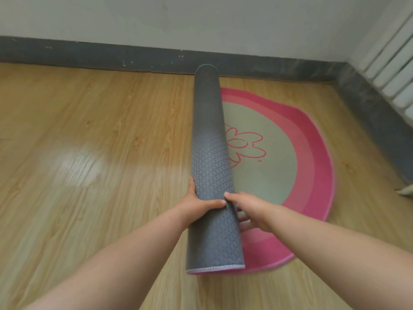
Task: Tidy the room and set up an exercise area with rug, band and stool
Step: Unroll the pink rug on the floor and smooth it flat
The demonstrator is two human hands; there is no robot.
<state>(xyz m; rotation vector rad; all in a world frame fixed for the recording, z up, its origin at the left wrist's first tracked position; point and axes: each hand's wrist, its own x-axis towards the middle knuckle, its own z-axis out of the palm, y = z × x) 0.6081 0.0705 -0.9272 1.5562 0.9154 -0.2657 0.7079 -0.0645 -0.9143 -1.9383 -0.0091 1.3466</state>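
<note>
Left hand (201, 202) and right hand (248, 209) — each curled round the grey-backed rolled part of the rug (279, 175), thumbs on top. Unrolled part, pink-rimmed with flower outline, lies flat on wood-look floor (89, 130) — corner of grey skirting (111, 55), white wall (201, 19), radiator (391, 63) at right.

Single head-worn wide-angle view, aimed forward and down.
The camera sits above and behind both forearms, close over the fingers (213, 203). Beyond the fingers the wooden floor (89, 130) runs to the baseboard (111, 57) and wall (201, 19). A radiator (391, 59) stands far to their right.
</note>
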